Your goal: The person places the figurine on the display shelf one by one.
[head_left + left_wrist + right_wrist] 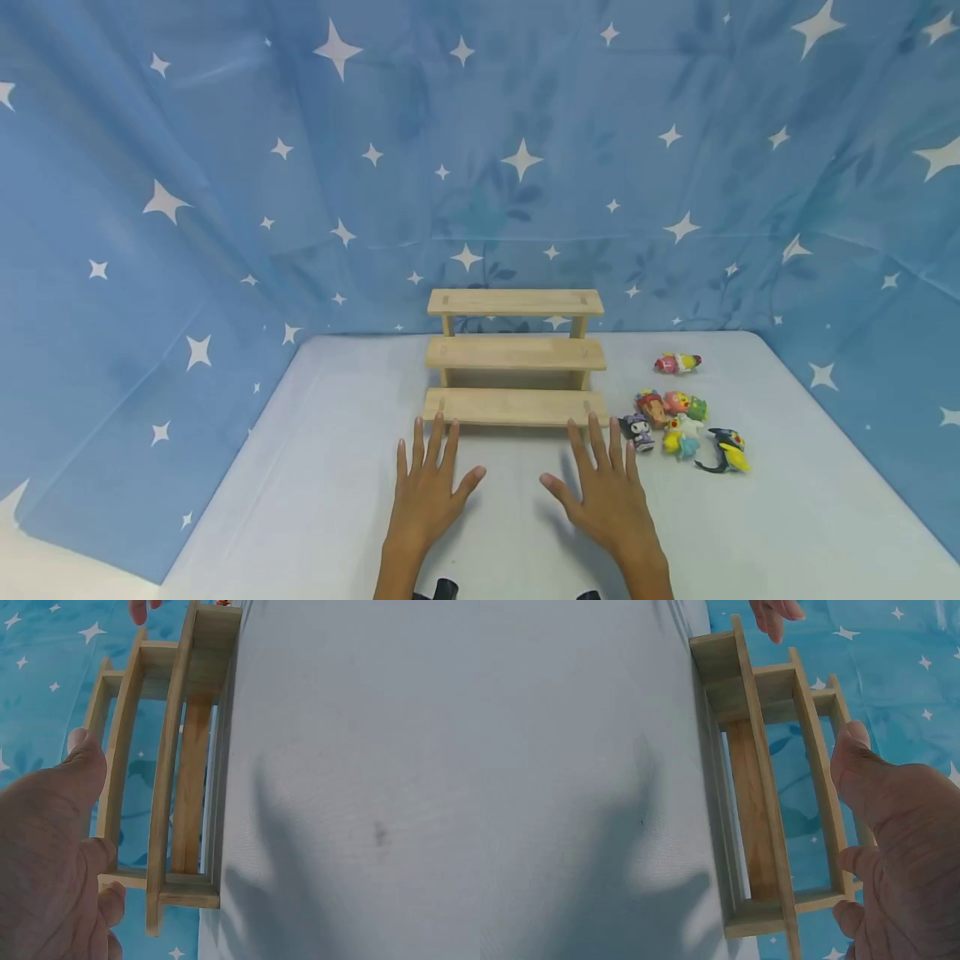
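My left hand point(427, 496) and right hand point(609, 498), empty, fingers apart, face the shelf point(515, 353) running nine to three, toys point(678, 427) nearer the right, at its one-to-two o'clock.

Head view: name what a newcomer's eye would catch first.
Probably the three-tiered wooden stand, at the far edge of the white tabletop, before the starry blue curtain. Then the colourful figurines to its right, and the left hand and right hand, spread in front of it.
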### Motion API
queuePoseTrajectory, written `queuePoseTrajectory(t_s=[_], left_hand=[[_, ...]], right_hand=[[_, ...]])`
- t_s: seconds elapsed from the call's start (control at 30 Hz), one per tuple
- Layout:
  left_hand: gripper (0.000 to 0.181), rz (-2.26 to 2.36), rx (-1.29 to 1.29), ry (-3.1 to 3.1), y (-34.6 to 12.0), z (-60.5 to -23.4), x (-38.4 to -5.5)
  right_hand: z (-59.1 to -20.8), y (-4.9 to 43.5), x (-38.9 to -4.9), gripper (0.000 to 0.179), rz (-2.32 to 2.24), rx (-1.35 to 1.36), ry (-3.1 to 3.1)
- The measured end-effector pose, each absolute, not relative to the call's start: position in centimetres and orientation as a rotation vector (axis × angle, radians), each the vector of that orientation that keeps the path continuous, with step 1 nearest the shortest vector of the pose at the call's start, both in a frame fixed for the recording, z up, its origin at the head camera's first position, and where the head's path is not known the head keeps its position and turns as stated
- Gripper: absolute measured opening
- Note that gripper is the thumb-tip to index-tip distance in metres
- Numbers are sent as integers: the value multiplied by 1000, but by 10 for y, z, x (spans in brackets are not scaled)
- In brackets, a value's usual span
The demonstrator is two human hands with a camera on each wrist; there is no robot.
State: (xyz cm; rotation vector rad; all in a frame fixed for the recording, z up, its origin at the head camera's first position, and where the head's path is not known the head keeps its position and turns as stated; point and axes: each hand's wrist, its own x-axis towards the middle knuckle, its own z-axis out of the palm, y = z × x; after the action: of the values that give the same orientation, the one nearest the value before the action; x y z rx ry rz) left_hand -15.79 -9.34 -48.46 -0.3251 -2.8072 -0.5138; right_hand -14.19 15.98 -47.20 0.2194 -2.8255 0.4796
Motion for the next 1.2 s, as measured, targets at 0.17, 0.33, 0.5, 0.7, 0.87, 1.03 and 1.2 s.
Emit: queuePoseTrajectory(t_s=[0.17, 0.33, 0.5, 0.7, 0.87, 1.03, 1.2], left_hand=[[78, -521, -330, -2812, -92, -484, -163], [80, -547, -328, -2783, -92, -481, -171], [81, -546, -344, -2797, -91, -480, -174], [79, -543, -371, -2799, -89, -483, -175], [77, -589, -337, -2805, -92, -484, -177], [74, -673, -288, -2820, -98, -483, -183], [72, -783, -261, -2822, -101, -484, -187]], right_hand=[[-467, 161, -146, 85, 434, 216, -2837], [-462, 162, -154, 86, 404, 227, -2839], [-462, 164, -155, 87, 399, 213, -2860], [-464, 167, -151, 87, 420, 175, -2881], [-467, 170, -148, 86, 452, 178, -2885], [-471, 175, -146, 85, 461, 170, -2884], [-476, 184, -142, 86, 495, 112, -2921]])
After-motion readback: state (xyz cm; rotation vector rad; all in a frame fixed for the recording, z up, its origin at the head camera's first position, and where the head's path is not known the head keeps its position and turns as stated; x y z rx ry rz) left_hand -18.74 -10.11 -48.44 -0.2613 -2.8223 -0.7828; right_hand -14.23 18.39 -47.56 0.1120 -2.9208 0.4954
